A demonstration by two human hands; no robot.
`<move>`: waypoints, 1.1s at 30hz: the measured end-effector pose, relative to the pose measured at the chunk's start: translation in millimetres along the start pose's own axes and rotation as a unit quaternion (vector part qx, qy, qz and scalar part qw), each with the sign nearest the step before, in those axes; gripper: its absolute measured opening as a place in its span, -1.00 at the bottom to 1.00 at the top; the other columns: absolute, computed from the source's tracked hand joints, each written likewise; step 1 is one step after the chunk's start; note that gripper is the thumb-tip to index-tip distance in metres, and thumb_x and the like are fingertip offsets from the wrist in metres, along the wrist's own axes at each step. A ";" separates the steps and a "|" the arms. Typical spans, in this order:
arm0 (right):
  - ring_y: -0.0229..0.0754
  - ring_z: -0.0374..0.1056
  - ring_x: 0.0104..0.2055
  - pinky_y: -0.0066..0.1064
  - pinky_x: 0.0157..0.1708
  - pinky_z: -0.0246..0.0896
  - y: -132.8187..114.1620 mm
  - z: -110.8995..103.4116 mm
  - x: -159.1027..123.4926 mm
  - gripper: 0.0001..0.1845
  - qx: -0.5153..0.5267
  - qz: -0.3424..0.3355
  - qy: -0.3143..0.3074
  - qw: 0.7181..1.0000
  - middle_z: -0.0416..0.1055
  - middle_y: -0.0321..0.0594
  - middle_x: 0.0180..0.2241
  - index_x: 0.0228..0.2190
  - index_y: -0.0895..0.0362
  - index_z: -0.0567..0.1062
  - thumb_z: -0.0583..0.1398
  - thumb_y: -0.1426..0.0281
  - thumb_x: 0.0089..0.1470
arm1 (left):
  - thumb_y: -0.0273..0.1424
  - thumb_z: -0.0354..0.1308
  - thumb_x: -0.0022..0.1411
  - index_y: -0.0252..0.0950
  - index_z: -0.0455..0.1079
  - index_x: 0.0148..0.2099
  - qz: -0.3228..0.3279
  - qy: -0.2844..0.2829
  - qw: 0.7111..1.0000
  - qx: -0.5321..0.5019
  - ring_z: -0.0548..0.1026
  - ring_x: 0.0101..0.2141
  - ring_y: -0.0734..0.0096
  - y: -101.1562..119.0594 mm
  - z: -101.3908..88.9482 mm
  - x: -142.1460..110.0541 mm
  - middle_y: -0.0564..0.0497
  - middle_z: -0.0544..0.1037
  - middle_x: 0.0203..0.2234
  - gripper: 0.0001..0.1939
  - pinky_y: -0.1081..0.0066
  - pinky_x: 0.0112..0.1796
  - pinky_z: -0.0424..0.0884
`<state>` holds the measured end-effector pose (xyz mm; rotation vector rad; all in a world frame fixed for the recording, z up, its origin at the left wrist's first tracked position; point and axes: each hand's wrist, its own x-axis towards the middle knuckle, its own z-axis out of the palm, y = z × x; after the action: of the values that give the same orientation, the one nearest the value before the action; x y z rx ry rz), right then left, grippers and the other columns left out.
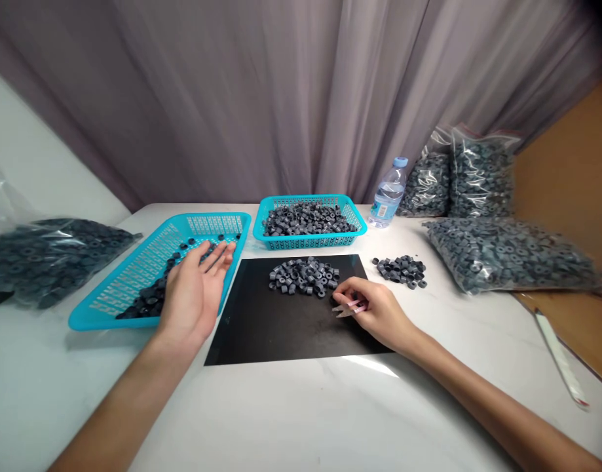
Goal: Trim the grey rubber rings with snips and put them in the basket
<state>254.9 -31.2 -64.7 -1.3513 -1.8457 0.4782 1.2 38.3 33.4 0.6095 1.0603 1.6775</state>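
Observation:
My left hand [192,288] is held palm up with its fingers spread, over the right side of the left blue basket [109,305]. Dark ring-shaped pieces [150,298] lie in that basket, partly hidden by the hand. At the right of the black mat [281,334], my right hand [374,308] is closed around small pink-handled scissors [348,310], their grey blades pointing left. Just beyond the blades sits a heap of grey ring-shaped pieces [303,275] on the mat. Whether the right fingertips also pinch a piece cannot be made out.
A second blue basket [310,244] full of grey rings stands behind the mat. A smaller pile of rings [403,271] lies to its right, near a water bottle [389,193]. Filled plastic bags [511,255] stand at right, another bag [55,255] at left. A white-handled tool [561,360] lies far right.

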 end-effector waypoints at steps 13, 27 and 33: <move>-0.25 0.35 -0.43 -0.43 -0.38 0.14 4.6 -0.1 -1.9 -0.91 -0.030 -0.020 -0.009 0.999 0.41 -0.33 -0.43 -0.22 0.06 0.56 0.28 0.34 0.23 | -0.63 -0.07 0.43 -0.36 0.24 -0.29 -0.061 0.019 0.995 -0.076 0.55 -0.12 0.36 3.0 0.7 0.7 -0.23 0.50 -0.19 -0.79 0.63 -0.35 0.53; -0.24 0.32 -0.41 -0.43 -0.38 0.12 4.8 -1.6 -1.2 -0.93 -0.055 -0.025 -0.023 0.998 0.38 -0.31 -0.42 -0.27 0.05 0.56 0.23 0.38 0.26 | -0.66 -0.09 0.46 -0.38 0.28 -0.18 -0.127 0.053 0.983 -0.121 0.50 -0.32 0.57 7.2 -6.4 13.0 -0.08 0.42 -0.23 -0.82 0.69 -0.40 0.55; -0.24 0.32 -0.41 -0.43 -0.37 0.12 2.6 -3.0 -0.6 -0.91 -0.058 -0.024 -0.028 0.998 0.39 -0.31 -0.42 -0.28 0.06 0.56 0.23 0.38 0.27 | -0.73 -0.09 0.37 -0.24 0.17 -0.03 -0.105 0.032 0.987 -0.122 0.54 0.05 0.20 9.3 -6.3 5.1 -0.28 0.38 0.08 -0.71 0.50 -0.30 0.63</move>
<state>259.0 -31.3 -64.9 -1.3783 -1.9732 0.3919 -10.2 39.9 38.0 0.2778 0.9125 1.6174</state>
